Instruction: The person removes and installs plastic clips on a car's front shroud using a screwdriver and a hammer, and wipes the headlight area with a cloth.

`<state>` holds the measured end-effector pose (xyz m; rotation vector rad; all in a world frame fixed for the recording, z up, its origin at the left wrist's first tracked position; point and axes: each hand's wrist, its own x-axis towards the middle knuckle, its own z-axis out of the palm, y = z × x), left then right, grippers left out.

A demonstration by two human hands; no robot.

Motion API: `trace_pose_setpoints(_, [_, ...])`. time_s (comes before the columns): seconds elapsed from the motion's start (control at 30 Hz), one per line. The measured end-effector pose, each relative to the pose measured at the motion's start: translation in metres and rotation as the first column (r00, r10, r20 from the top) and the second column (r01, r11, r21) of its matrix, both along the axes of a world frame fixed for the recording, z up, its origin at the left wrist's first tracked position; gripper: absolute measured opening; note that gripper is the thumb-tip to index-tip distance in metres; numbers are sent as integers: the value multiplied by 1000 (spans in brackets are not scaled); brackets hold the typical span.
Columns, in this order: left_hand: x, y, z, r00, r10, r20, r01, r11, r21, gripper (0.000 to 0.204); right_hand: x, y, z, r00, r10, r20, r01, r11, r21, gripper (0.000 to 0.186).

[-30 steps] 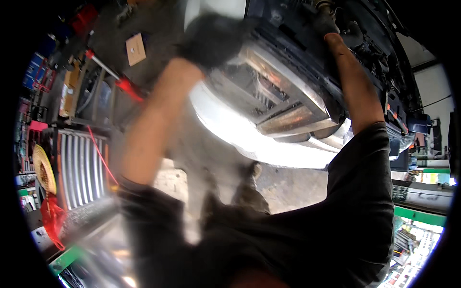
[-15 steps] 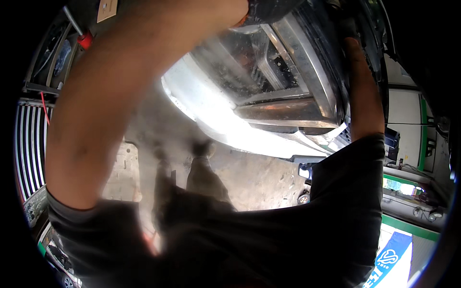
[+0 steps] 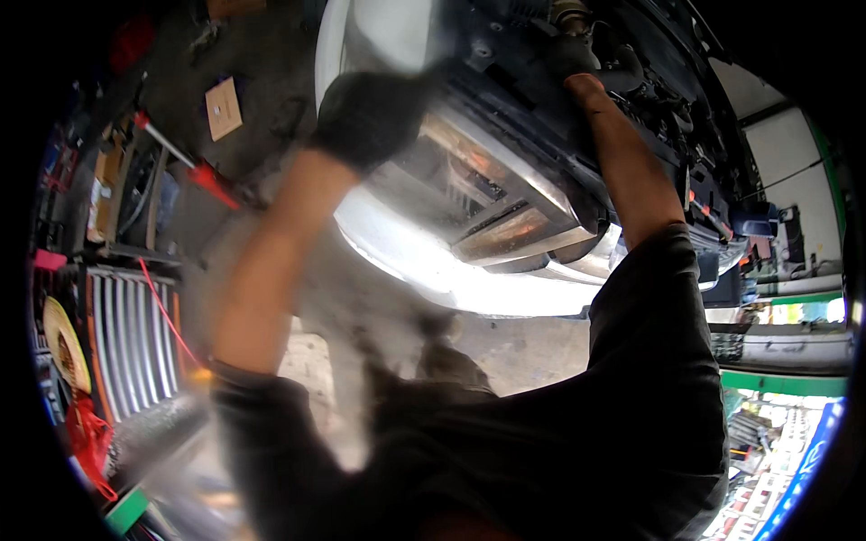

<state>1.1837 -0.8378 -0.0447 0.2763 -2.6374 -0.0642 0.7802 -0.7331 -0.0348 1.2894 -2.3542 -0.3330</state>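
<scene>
My left hand (image 3: pixel 370 117), in a dark glove, is over the front edge of a car, beside the chrome grille (image 3: pixel 505 198) and the black panel (image 3: pixel 492 77) behind it; its fingers are blurred. Deeper in the engine bay, my right hand (image 3: pixel 568 56), also dark-gloved, reaches up beside a brass-coloured round part (image 3: pixel 570 16) and a black hose (image 3: pixel 622 68). Its fingers are mostly in shadow, and whether they grip the part is unclear. The pale bumper (image 3: pixel 451 284) curves below both arms.
A red-handled jack (image 3: pixel 207 180) lies on the floor at left, near a flat cardboard piece (image 3: pixel 223 108). Lower left are a ribbed metal cabinet (image 3: pixel 131 338), a straw hat (image 3: pixel 63 343) and a red bag (image 3: pixel 88 442). My feet (image 3: pixel 442 334) stand below the bumper.
The view has swung since half a second ago, showing more floor at upper left again. My left hand, cut off at the top edge then, is now fully in view over the car's front.
</scene>
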Motion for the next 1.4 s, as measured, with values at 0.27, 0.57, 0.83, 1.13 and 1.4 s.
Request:
trace_pose_setpoints(0.27, [-5, 1, 0, 989, -68, -128, 42, 980, -193, 64, 77, 20, 49, 962, -95, 256, 185, 917, -353, 38])
trace_pose_setpoints(0.57, [-7, -7, -2, 987, -100, -130, 63, 963, -262, 59, 230, 111, 51, 814, 464, 350, -307, 854, -420, 88])
trace_pose_setpoints(0.83, [-8, -17, 3, 987, -143, -79, 119, 961, -249, 30, 279, 60, 15, 917, 251, 308, -71, 866, -495, 95])
trace_pose_setpoints(1.13, [-20, -14, 19, 992, -103, 77, 108, 993, -52, 43, 300, 55, 22, 916, 115, 383, 98, 864, -493, 44])
trace_pose_setpoints(1.4, [-54, -13, 52, 951, -142, 274, 204, 956, -212, 36, 289, 49, 6, 919, 177, 351, 60, 819, -570, 52])
